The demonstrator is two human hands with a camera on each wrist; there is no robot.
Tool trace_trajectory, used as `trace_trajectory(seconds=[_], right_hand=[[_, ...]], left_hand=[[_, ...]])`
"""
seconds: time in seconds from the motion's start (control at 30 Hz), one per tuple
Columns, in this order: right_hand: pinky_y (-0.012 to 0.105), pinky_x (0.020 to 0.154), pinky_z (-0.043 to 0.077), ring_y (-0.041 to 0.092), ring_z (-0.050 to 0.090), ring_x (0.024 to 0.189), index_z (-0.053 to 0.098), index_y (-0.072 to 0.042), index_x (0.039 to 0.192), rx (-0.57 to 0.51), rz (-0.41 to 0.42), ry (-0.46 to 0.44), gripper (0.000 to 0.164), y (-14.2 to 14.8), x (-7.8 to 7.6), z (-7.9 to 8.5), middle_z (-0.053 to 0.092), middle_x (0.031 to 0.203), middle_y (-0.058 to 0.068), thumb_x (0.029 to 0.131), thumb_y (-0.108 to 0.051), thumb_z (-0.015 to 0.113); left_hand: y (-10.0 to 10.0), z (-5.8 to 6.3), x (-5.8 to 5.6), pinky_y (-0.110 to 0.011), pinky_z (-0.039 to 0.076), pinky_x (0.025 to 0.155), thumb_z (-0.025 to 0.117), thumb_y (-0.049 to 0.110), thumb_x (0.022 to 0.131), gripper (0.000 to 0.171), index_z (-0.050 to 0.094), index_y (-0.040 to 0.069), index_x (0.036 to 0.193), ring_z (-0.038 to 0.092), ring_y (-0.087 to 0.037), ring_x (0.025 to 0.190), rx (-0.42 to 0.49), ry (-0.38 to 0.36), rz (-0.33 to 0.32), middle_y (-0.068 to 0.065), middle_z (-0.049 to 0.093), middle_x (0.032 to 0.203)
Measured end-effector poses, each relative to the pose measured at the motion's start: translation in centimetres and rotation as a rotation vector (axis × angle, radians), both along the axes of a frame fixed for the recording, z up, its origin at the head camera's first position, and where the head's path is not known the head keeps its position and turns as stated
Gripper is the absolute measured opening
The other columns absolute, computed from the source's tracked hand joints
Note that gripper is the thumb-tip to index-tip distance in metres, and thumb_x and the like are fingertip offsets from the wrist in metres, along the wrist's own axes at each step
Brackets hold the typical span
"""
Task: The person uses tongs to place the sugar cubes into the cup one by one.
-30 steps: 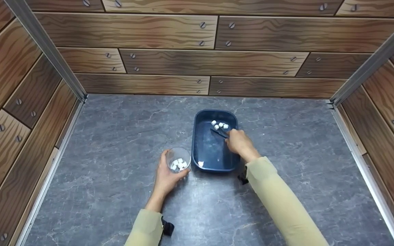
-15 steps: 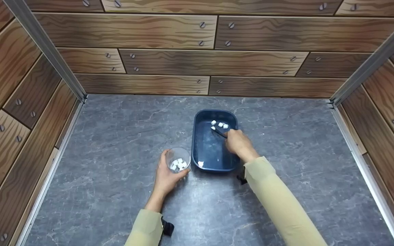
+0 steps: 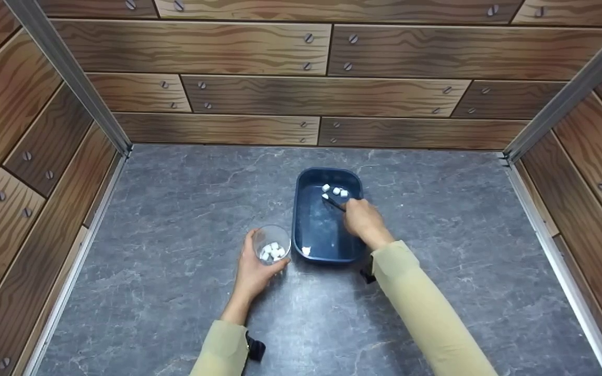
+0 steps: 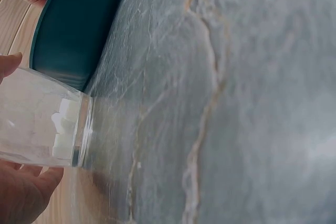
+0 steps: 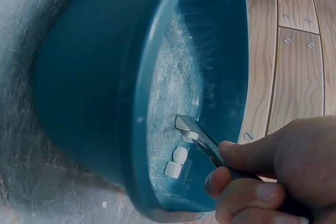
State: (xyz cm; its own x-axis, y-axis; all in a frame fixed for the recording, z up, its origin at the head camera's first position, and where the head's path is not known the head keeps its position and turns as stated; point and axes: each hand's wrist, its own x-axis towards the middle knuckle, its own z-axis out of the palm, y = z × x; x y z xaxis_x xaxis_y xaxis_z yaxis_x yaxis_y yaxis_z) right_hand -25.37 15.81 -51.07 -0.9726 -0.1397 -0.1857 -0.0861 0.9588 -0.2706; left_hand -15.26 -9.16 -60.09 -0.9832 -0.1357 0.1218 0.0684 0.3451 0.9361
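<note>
My left hand [image 3: 255, 269] holds a clear cup [image 4: 31, 114] round its sides, thumb on one side and fingers on the other. Several small white cubes [image 3: 273, 251] lie at the bottom of the cup, which rests on the tabletop. My right hand [image 3: 366, 222] grips a pair of tongs [image 5: 202, 137] over the blue bin [image 3: 297, 219]. Between the serrated tips of the tongs is one white cube [image 5: 181, 123], still low in the bin. Close by on the bin's floor lie other white cubes [image 5: 172, 169], near its far end.
The bin stands just right of the cup on a grey marbled tabletop [image 3: 186, 209]. Wood-patterned walls [image 3: 259, 94] with metal edge strips enclose the back and both sides. A pale spot shows at the bin's near left corner; I cannot tell whether it is a reflection.
The tongs, spread a second ago, have closed on one white cube and shifted it slightly left. Over the last half second the right hand barely moves. The left hand and cup stay put.
</note>
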Motion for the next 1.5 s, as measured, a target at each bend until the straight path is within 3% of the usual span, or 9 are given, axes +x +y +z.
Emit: trace_trajectory(seconds=[0.2,0.43,0.57,0.67,0.8,1.07,1.5], right_hand=[[0.047,0.065,0.052,0.036,0.064,0.08,0.074,-0.006,0.109,-0.012,0.021,0.017,0.027,0.0,0.4,0.0,0.068,0.095,0.024,0.091,-0.002,0.054],[0.049,0.067,0.052,0.036,0.064,0.078,0.073,-0.004,0.092,-0.039,0.012,0.045,0.015,-0.1,1.0,0.3,0.068,0.092,0.025,0.09,-0.004,0.057],[0.047,0.069,0.054,0.034,0.063,0.079,0.075,-0.006,0.105,-0.107,-0.015,0.019,0.021,-0.2,1.7,0.4,0.068,0.093,0.023,0.092,-0.006,0.058],[0.049,0.076,0.054,0.036,0.066,0.088,0.072,-0.008,0.116,-0.157,-0.022,0.006,0.027,-0.1,2.4,0.5,0.069,0.101,0.022,0.094,-0.007,0.058],[0.051,0.082,0.053,0.037,0.066,0.098,0.071,-0.008,0.119,-0.193,-0.008,0.02,0.028,-0.1,3.4,0.4,0.07,0.108,0.02,0.095,-0.008,0.059],[0.039,0.066,0.051,0.023,0.06,0.074,0.07,-0.004,0.121,-0.304,-0.005,0.027,0.027,0.3,4.9,0.3,0.071,0.098,0.015,0.095,-0.005,0.061],[0.029,0.05,0.04,0.015,0.049,0.056,0.065,-0.007,0.129,-0.402,-0.045,-0.041,0.032,1.2,7.1,1.2,0.065,0.08,0.007,0.098,-0.009,0.058]], left_hand=[[0.0,-0.1,0.1,-0.05,0.036,0.106,0.092,0.022,0.065,0.1,0.035,-0.003,0.144,0.045,-0.04,0.127,0.01,-0.011,0.007,-0.027,0.047,0.139],[0.0,-0.1,-0.1,-0.05,0.036,0.107,0.092,0.023,0.064,0.101,0.036,-0.002,0.144,0.046,-0.04,0.127,0.008,-0.011,0.013,-0.027,0.047,0.139],[0.0,0.0,-0.1,-0.05,0.036,0.106,0.092,0.023,0.063,0.1,0.036,-0.001,0.143,0.047,-0.04,0.126,0.003,0.0,0.013,-0.027,0.048,0.138],[0.0,0.0,-0.1,-0.05,0.037,0.106,0.092,0.023,0.063,0.1,0.037,-0.001,0.142,0.047,-0.04,0.126,0.003,0.01,0.011,-0.027,0.048,0.137],[0.0,0.0,-0.1,-0.051,0.036,0.106,0.092,0.022,0.063,0.099,0.037,-0.002,0.142,0.046,-0.04,0.126,0.002,0.02,0.008,-0.027,0.048,0.137],[0.0,0.1,-0.1,-0.05,0.035,0.107,0.092,0.026,0.065,0.101,0.036,-0.003,0.144,0.044,-0.039,0.13,-0.006,-0.006,0.006,-0.026,0.047,0.139],[0.0,0.1,-0.1,-0.051,0.035,0.107,0.092,0.025,0.065,0.101,0.035,-0.002,0.145,0.043,-0.04,0.13,-0.007,-0.023,0.012,-0.026,0.045,0.141]])
